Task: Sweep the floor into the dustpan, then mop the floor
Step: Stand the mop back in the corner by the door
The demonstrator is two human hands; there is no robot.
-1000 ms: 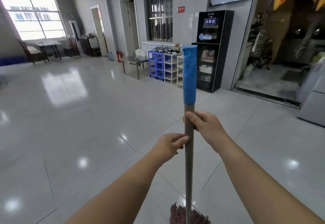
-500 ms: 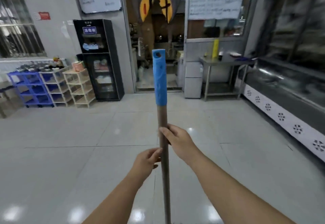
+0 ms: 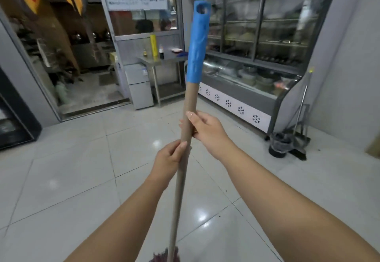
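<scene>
I hold a mop by its long tan handle (image 3: 190, 105), which has a blue plastic grip at the top and stands nearly upright in front of me. My right hand (image 3: 206, 131) grips the handle higher up. My left hand (image 3: 169, 160) grips it just below. The reddish mop head (image 3: 162, 257) touches the white tiled floor (image 3: 72, 175) at the bottom edge of the view. A broom and long-handled dustpan (image 3: 299, 138) lean in the right corner next to a black bin (image 3: 279, 144).
A glass display fridge (image 3: 253, 70) runs along the right wall. A steel table (image 3: 164, 60) and a small white cabinet (image 3: 138, 85) stand ahead, beside an open kitchen doorway (image 3: 61, 60). A dark cabinet (image 3: 12, 117) is at the far left.
My view has swung to the right, from the hall and blue shelves to the doorway and display fridge. Both hands keep their hold on the mop handle.
</scene>
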